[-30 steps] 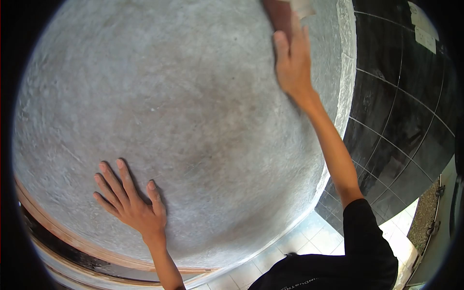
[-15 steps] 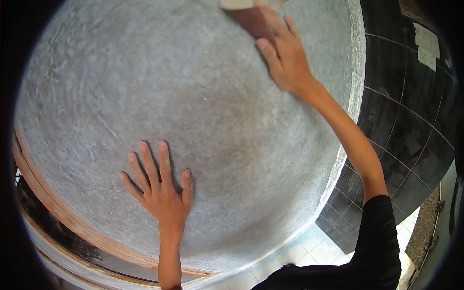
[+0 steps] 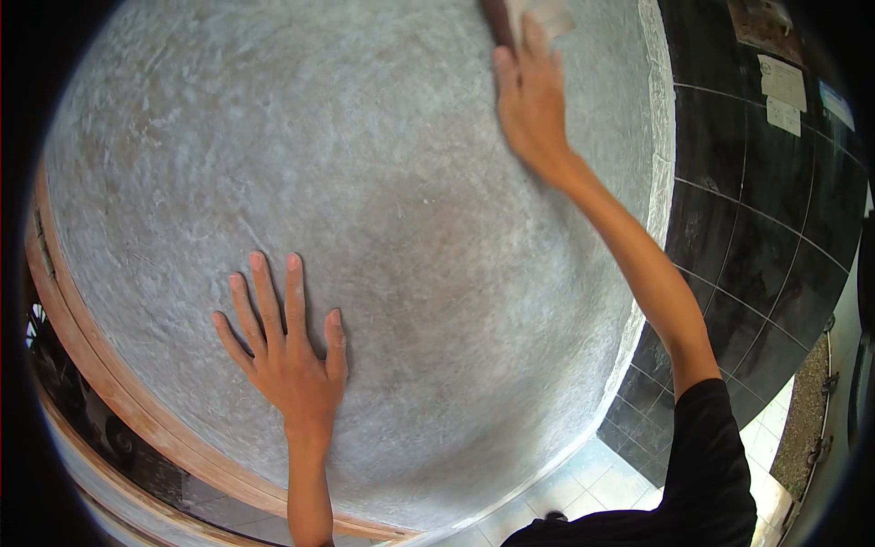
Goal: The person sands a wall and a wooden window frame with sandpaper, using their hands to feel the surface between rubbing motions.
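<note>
A grey, mottled plastered wall (image 3: 392,273) fills most of the head view. My left hand (image 3: 296,365) lies flat on its lower left part, fingers spread, holding nothing. Higher up and to the right, my right hand (image 3: 536,114) presses a piece of sandpaper (image 3: 497,20) against the wall. The sandpaper is dark reddish-brown on one face and pale on the other. It is blurred, and the top of the view cuts off part of it.
Black tiles (image 3: 720,219) cover the surface right of the wall's rough white edge (image 3: 658,137). Paper labels (image 3: 782,87) are stuck on them. A wooden frame (image 3: 118,383) borders the wall at lower left. Pale floor tiles (image 3: 583,479) show below.
My right hand has moved up with the sandpaper, which has turned to a steeper angle. My left hand stays flat on the wall; the whole view has shifted slightly.
</note>
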`<control>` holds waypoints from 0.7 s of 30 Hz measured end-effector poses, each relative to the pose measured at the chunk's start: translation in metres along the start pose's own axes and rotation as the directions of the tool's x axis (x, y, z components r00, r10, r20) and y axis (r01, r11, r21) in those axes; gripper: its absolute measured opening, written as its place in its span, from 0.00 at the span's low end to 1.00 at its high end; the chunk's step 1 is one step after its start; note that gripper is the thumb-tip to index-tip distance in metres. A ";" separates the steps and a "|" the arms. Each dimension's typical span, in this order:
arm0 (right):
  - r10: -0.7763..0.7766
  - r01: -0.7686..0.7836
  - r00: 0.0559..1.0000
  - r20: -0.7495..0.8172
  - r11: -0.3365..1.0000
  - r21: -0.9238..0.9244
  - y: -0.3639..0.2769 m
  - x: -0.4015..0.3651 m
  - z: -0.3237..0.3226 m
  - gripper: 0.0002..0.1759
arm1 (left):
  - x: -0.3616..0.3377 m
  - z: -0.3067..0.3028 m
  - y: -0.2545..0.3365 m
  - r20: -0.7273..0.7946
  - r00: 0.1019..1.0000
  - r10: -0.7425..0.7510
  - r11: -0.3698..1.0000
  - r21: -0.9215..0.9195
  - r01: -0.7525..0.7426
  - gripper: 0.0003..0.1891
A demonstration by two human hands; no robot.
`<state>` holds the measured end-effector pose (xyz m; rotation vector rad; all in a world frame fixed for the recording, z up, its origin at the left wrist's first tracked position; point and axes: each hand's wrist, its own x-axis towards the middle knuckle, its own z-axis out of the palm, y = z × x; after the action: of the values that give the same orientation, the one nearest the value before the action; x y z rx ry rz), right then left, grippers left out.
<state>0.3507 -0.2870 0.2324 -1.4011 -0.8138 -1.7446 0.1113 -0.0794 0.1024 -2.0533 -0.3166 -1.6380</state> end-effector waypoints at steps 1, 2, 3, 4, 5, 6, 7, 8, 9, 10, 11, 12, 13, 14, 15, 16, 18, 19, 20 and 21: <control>-0.101 0.099 0.994 0.038 0.994 0.049 -0.023 -0.020 -0.001 0.25 | 0.002 0.000 0.000 -0.005 1.000 0.003 1.000 -0.004 -0.003 0.26; -0.159 0.157 0.980 0.119 0.987 0.028 -0.043 -0.038 -0.005 0.24 | 0.004 0.000 0.000 -0.013 1.000 -0.002 1.000 -0.001 0.002 0.26; -0.158 0.156 0.981 0.117 0.987 0.023 -0.047 -0.045 -0.009 0.24 | 0.006 -0.001 0.000 -0.019 1.000 -0.006 1.000 0.003 0.006 0.26; -0.242 0.237 0.955 0.170 0.970 0.049 -0.051 -0.051 -0.011 0.25 | 0.008 -0.001 0.001 -0.020 1.000 -0.004 1.000 0.001 0.004 0.26; -0.324 0.314 0.920 0.219 0.946 0.081 -0.053 -0.053 -0.012 0.25 | 0.011 -0.002 0.001 -0.021 1.000 -0.002 1.000 0.000 0.002 0.26; -0.332 0.308 0.923 0.191 0.940 0.149 -0.041 -0.043 -0.013 0.26 | 0.013 -0.003 0.000 -0.022 1.000 -0.001 1.000 0.000 0.001 0.26; -0.254 0.239 0.959 0.129 0.964 0.119 -0.030 -0.029 -0.013 0.27 | 0.015 -0.003 0.000 -0.021 1.000 -0.004 1.000 0.002 0.004 0.26; -0.174 0.168 0.982 0.067 0.981 0.095 -0.018 -0.015 -0.010 0.27 | 0.018 -0.003 -0.001 -0.024 1.000 -0.001 1.000 -0.006 0.001 0.26; -0.058 0.058 0.998 0.002 0.994 0.092 -0.005 -0.003 -0.007 0.28 | 0.020 -0.004 -0.001 -0.026 1.000 0.003 1.000 -0.015 -0.003 0.26; 0.080 -0.083 0.996 0.029 0.986 0.143 0.000 0.008 -0.011 0.31 | 0.022 -0.005 -0.001 -0.023 1.000 -0.004 1.000 -0.014 0.004 0.26; 0.075 -0.079 0.997 0.032 0.986 0.146 -0.002 0.008 -0.007 0.31 | 0.024 -0.005 -0.001 -0.023 1.000 -0.002 1.000 -0.026 0.001 0.26; 0.103 -0.099 0.994 -0.041 0.991 0.085 -0.007 0.008 -0.001 0.31 | 0.026 -0.006 -0.001 -0.024 1.000 0.003 0.999 -0.038 -0.004 0.26; 0.125 -0.123 0.985 -0.117 0.992 0.027 -0.017 0.009 0.004 0.31 | 0.028 -0.006 -0.001 -0.026 1.000 -0.001 0.999 -0.036 0.000 0.26; 0.110 -0.111 0.990 -0.085 0.994 -0.007 -0.031 -0.002 0.010 0.32 | 0.030 -0.006 -0.001 -0.031 1.000 -0.002 0.999 -0.043 0.000 0.26; 0.023 -0.023 1.000 -0.001 0.998 -0.058 -0.050 -0.011 0.011 0.30 | 0.031 -0.007 -0.001 -0.035 0.999 0.002 0.999 -0.052 -0.003 0.26; -0.078 0.076 0.995 0.066 0.997 0.030 -0.074 -0.023 0.009 0.27 | 0.030 -0.007 -0.001 -0.033 0.999 0.006 0.999 -0.053 -0.008 0.26; -0.336 0.323 0.918 0.211 0.942 0.094 -0.102 -0.039 0.003 0.27 | 0.031 -0.006 -0.001 -0.037 0.999 -0.001 0.998 -0.059 -0.001 0.26; -0.336 0.323 0.919 0.207 0.942 0.095 -0.099 -0.035 0.004 0.27 | 0.032 -0.005 -0.001 -0.039 0.999 0.000 0.998 -0.055 -0.003 0.26; -0.381 0.354 0.903 0.200 0.922 0.157 -0.089 -0.028 0.005 0.28 | 0.032 -0.005 -0.002 -0.043 0.999 0.002 0.998 -0.066 -0.005 0.27; -0.426 0.385 0.884 0.191 0.897 0.219 -0.080 -0.020 0.006 0.28 | 0.031 -0.005 -0.003 -0.046 0.999 0.002 0.997 -0.076 -0.006 0.28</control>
<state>0.2885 -0.2368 0.2119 -1.4034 -1.4468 -1.7726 0.1133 -0.0838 0.1337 -2.0669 -0.2373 -1.7165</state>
